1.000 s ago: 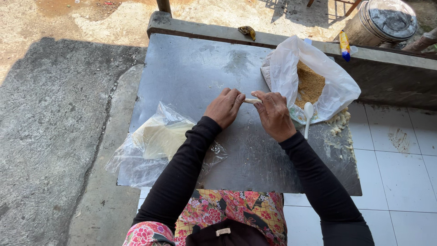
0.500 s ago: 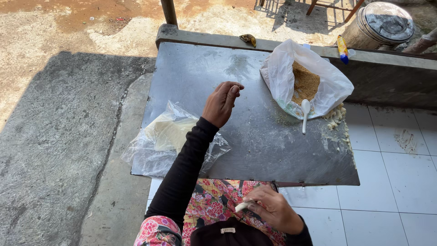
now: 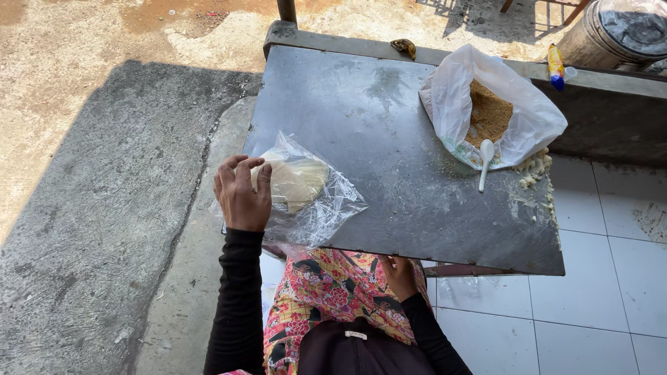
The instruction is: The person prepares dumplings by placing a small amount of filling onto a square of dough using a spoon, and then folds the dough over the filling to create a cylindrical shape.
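Resting left hand [image 3: 242,194] on clear bag [image 3: 306,191], table [image 3: 389,125] edge

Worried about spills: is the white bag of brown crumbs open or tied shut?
Open. The white bag gapes at its top, brown crumbs show inside, and a white spoon lies at its mouth.

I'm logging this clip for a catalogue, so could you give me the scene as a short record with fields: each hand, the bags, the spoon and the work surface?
left hand: at the clear plastic bag, fingers curled over its left edge
clear plastic bag: holds pale flat sheets, lies on the board's near left corner
right hand: low at the lap, under the board's near edge, mostly hidden
white bag: open, brown crumbs inside, far right
white spoon: bowl at that bag's mouth
surface: grey metal board, crumbs at its right edge
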